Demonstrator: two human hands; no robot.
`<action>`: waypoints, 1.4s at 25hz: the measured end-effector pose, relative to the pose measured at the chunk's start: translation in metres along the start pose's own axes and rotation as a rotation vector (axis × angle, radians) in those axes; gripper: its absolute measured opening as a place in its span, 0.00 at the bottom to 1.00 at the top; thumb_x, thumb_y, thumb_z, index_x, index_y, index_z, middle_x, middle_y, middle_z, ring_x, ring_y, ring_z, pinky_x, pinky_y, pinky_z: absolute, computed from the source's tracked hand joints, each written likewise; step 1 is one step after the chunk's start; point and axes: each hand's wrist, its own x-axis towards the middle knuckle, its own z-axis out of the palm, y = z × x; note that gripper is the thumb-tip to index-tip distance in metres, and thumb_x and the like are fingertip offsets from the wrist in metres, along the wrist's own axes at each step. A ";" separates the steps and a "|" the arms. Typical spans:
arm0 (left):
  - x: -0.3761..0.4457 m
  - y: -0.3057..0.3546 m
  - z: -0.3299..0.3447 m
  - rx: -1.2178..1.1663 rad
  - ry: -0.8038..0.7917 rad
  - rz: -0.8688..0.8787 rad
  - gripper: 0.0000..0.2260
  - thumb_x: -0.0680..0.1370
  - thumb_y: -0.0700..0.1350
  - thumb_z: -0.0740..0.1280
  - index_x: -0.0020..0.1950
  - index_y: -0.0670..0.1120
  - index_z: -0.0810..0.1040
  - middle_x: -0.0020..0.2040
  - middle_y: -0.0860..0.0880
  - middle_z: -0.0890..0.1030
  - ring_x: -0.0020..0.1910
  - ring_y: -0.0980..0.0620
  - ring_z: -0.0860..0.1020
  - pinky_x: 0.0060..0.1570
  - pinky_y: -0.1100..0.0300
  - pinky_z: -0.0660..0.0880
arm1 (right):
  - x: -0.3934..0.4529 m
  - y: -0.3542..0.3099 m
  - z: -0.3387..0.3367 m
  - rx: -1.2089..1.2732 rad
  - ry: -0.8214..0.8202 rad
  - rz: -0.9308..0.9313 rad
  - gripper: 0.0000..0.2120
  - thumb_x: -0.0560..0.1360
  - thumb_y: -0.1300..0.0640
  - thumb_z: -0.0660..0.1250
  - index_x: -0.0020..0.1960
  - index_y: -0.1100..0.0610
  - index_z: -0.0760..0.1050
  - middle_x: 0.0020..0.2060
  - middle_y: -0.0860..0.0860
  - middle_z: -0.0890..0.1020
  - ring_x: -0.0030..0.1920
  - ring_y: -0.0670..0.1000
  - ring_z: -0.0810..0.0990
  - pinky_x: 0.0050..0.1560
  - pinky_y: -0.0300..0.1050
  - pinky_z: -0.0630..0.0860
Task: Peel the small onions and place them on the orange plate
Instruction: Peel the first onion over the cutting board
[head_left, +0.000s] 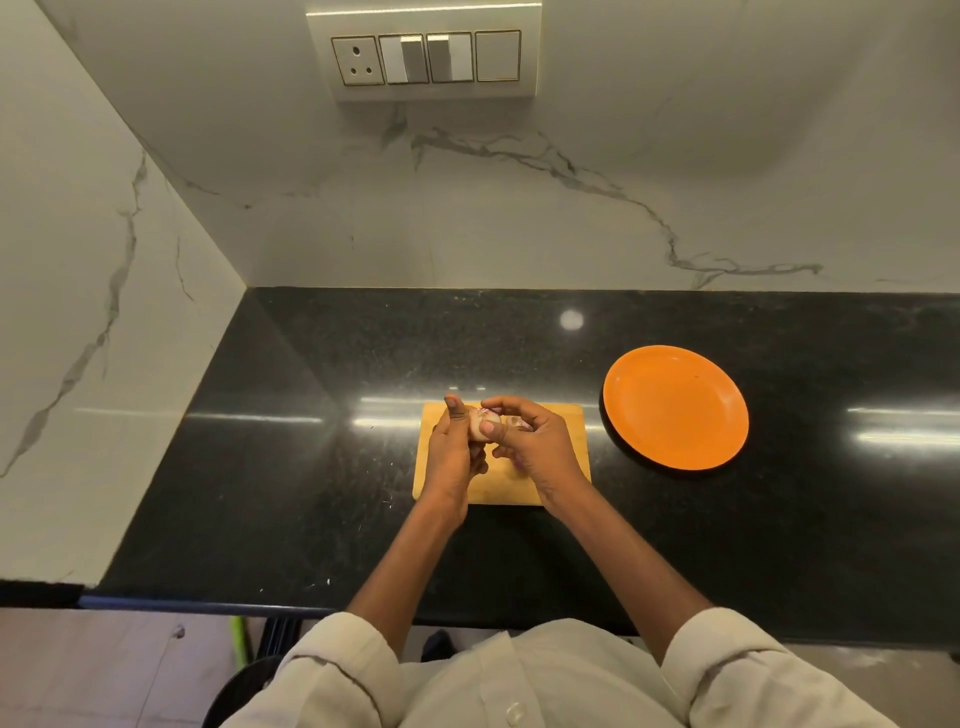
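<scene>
Small pale onion (480, 425) w/ pinkish-purple skin bits is held up over the far-left part of the light wooden rectangular cutting board (558, 431), between both hands. Onion looks roundish; long axis and which way its tip points can't be told, too much is covered by fingers. Purple scrap shows on its far upper side.

Left hand (453, 457): fingers curled round the onion from the left, thumb up along its near-left side. Right hand (535, 441): thumb pressed on the onion's near face, index finger arched over the top, so it pinches the onion; other fingers curled in toward the palm, poss. w/ a bit of purplish peel by them.

Board lies on the black speckled stone surface (291, 467), long side running left-right. Round orange plate (675, 408) sits on the surface to the right of the board, apart from it. White marble-look wall behind w/ a switch and socket panel (423, 54). Rolled cream sleeves (332, 670) at bottom.
</scene>
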 end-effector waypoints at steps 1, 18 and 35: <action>-0.002 0.000 -0.001 0.011 -0.011 0.022 0.30 0.80 0.71 0.56 0.57 0.45 0.79 0.37 0.51 0.78 0.34 0.55 0.73 0.35 0.58 0.72 | 0.000 -0.001 0.001 0.012 0.021 0.008 0.11 0.75 0.63 0.77 0.55 0.55 0.86 0.53 0.53 0.87 0.52 0.54 0.87 0.43 0.43 0.83; -0.006 0.016 -0.002 0.224 0.088 0.111 0.31 0.86 0.64 0.49 0.41 0.43 0.78 0.27 0.45 0.79 0.23 0.51 0.76 0.23 0.60 0.72 | -0.003 -0.017 0.030 -0.216 0.109 0.147 0.09 0.79 0.66 0.70 0.45 0.57 0.86 0.44 0.47 0.85 0.48 0.45 0.81 0.46 0.42 0.75; 0.022 0.027 -0.004 0.238 0.086 0.096 0.32 0.84 0.67 0.49 0.41 0.43 0.78 0.28 0.48 0.78 0.24 0.54 0.75 0.22 0.63 0.68 | 0.007 -0.028 0.024 -0.146 0.128 0.201 0.09 0.85 0.56 0.65 0.53 0.53 0.84 0.45 0.51 0.88 0.48 0.50 0.86 0.49 0.49 0.82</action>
